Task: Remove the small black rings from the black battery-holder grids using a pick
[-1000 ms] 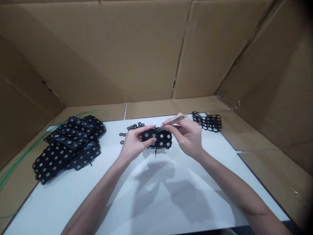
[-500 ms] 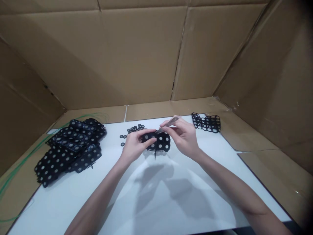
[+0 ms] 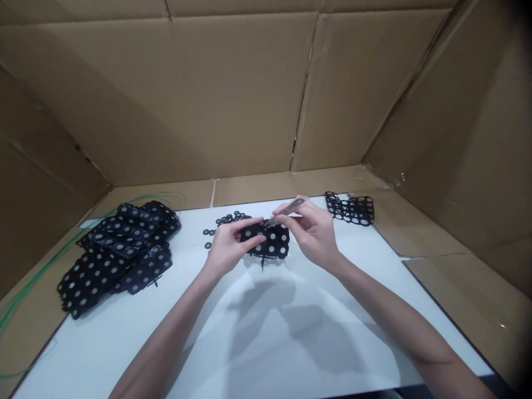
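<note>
My left hand (image 3: 230, 244) grips the left end of a black perforated plastic sheet (image 3: 275, 242) with round holes, holding it up just off the white board. My right hand (image 3: 311, 233) pinches a slim metal tool (image 3: 287, 206), whose exact type I cannot tell. The tool's tip rests at the sheet's top edge, close to my left fingers. A small black spur hangs from the sheet's lower edge.
A heap of similar black perforated sheets (image 3: 118, 252) lies at left on the white board (image 3: 124, 343). Small black rings (image 3: 228, 219) are scattered behind my hands, and a black ring lattice (image 3: 351, 209) sits at back right. Cardboard walls (image 3: 166, 100) surround the board, with green wire (image 3: 37, 282) at left.
My right hand has moved slightly left and closer to my left hand. The sheet sits a little lower in view, and the tool stays at its top edge.
</note>
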Action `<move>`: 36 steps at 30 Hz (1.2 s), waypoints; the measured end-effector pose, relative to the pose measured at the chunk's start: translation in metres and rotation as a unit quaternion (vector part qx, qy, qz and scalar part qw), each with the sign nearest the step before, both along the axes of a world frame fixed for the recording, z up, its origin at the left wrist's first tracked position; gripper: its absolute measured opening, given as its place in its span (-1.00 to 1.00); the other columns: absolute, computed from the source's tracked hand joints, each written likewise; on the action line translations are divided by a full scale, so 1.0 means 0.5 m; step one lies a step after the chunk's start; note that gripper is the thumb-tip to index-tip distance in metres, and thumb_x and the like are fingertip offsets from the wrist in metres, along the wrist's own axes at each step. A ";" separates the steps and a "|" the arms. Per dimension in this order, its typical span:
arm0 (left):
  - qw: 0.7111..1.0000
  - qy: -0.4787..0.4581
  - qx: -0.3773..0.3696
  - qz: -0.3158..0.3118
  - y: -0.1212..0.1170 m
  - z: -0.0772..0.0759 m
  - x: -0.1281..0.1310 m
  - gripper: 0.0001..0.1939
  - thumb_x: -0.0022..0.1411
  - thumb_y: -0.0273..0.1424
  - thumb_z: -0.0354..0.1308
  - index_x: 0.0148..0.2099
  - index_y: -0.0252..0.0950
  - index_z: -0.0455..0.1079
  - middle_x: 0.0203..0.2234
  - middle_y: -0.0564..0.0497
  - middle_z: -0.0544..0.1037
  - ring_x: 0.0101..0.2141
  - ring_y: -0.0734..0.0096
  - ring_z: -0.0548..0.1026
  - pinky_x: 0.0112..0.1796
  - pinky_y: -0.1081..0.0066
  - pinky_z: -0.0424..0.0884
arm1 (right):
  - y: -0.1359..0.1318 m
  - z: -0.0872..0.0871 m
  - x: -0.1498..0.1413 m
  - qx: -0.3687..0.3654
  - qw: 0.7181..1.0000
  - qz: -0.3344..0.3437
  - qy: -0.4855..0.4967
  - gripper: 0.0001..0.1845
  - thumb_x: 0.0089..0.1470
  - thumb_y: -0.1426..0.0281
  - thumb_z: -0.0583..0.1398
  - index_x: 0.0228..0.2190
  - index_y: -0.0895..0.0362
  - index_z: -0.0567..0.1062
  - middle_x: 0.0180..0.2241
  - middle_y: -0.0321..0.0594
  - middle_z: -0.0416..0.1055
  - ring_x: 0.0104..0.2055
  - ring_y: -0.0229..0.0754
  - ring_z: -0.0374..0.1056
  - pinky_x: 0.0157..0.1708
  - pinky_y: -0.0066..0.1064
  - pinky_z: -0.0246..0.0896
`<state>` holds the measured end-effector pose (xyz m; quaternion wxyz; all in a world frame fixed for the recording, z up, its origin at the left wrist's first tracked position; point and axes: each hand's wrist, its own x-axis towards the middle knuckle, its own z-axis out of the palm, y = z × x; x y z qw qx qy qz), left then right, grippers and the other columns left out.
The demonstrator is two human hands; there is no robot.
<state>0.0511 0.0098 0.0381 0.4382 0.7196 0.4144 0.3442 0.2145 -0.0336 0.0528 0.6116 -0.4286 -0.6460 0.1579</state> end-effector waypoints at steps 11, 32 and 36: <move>0.999 -0.037 -0.004 -0.012 0.000 0.000 -0.001 -0.56 -0.08 -0.30 0.26 -0.09 -0.28 0.44 -0.19 -0.06 0.54 -0.18 0.21 0.47 -0.13 0.29 0.34 | -0.001 0.001 -0.002 0.000 1.000 0.000 0.009 -0.88 0.01 0.47 0.15 -0.45 0.08 0.50 -0.40 -0.25 0.41 -0.33 -0.26 0.33 -0.47 -0.46 0.36; 0.988 -0.137 -0.066 -0.015 -0.003 -0.031 0.015 -0.60 -0.09 -0.35 0.26 -0.12 -0.28 0.46 -0.17 -0.08 0.53 -0.13 0.18 0.44 -0.07 0.21 0.31 | 0.010 -0.023 -0.016 0.035 0.989 -0.005 -0.141 -0.83 0.06 0.49 0.07 -0.49 0.15 0.44 -0.49 -0.21 0.37 -0.48 -0.28 0.27 -0.52 -0.45 0.19; 0.988 -0.119 -0.078 -0.056 0.002 -0.019 0.006 -0.51 -0.11 -0.38 0.27 -0.04 -0.27 0.41 -0.07 -0.10 0.47 -0.06 0.15 0.38 -0.03 0.20 0.26 | 0.018 -0.025 -0.007 0.015 0.993 -0.002 -0.114 -0.85 0.06 0.46 0.09 -0.49 0.15 0.43 -0.44 -0.20 0.40 -0.40 -0.26 0.31 -0.48 -0.47 0.25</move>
